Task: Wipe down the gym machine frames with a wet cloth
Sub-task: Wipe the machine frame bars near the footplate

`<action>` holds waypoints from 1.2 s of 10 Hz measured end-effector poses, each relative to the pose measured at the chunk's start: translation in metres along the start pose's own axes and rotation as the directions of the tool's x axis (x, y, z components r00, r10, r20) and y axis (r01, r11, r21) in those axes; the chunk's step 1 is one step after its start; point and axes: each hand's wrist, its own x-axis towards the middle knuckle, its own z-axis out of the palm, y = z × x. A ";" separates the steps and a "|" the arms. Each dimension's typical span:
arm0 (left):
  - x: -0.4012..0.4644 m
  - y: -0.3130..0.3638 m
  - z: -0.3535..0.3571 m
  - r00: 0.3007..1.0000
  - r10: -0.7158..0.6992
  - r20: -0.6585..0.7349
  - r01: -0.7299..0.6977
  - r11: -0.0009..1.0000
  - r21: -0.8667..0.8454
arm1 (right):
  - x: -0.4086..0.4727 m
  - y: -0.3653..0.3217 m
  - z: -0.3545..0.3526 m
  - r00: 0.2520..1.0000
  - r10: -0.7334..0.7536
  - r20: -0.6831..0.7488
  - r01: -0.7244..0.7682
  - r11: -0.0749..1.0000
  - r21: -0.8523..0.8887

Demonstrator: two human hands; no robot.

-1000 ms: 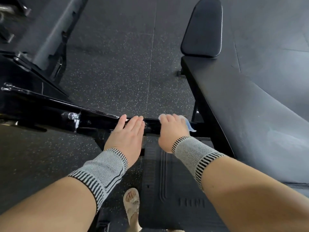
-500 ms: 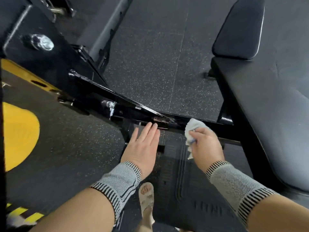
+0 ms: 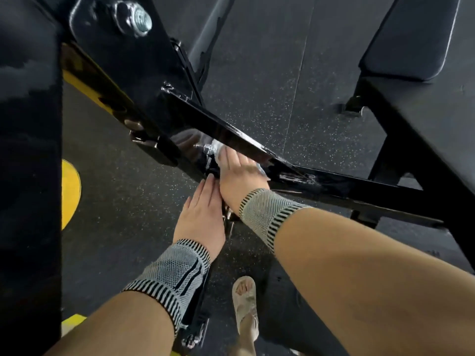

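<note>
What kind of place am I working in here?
Most likely a gym floor: speckled rubber flooring, a padded black bench, and a black steel machine frame with a large bolt, which the right hand is wiping with a cloth.

Both forearms extend forward and converge at centre. Left hand (image 3: 203, 209): fingers straight and together, palm down, positioned just beside the right wrist. Right hand (image 3: 237, 176): palm down, reaching further forward; its fingertips are hidden. Each wrist carries a grey knitted wrist support (image 3: 267, 214).
</note>
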 end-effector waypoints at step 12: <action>0.087 0.033 0.031 0.795 -0.550 0.256 0.488 0.329 -0.808 | -0.111 0.117 -0.049 0.919 0.394 -0.020 -0.382 0.900 0.209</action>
